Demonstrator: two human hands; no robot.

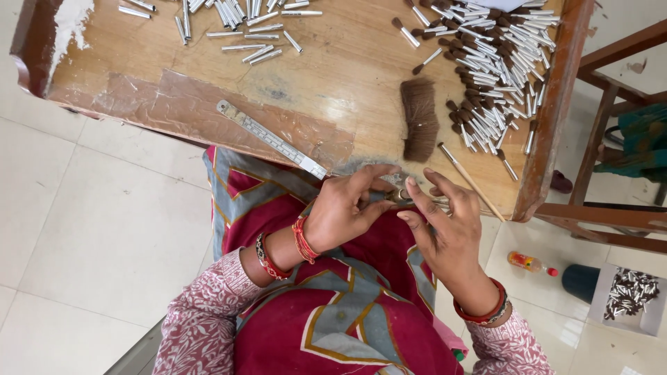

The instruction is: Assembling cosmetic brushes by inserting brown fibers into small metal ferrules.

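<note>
Lower centre of frame, at the bench edge: left hand and right hand both pinched closed on one small metal ferrule. Brown bristle bundle lay just above; steel ruler lay left of it.

**Patterned sleeves and red bangles**

The person wears a pink-and-white printed cotton top with long sleeves that end short of the wrists. Across the lap lies a deep red draped cloth banded in grey-blue and mustard lines. The left wrist carries red and gold bangles; the right wrist has red and dark beaded bangles.
</note>
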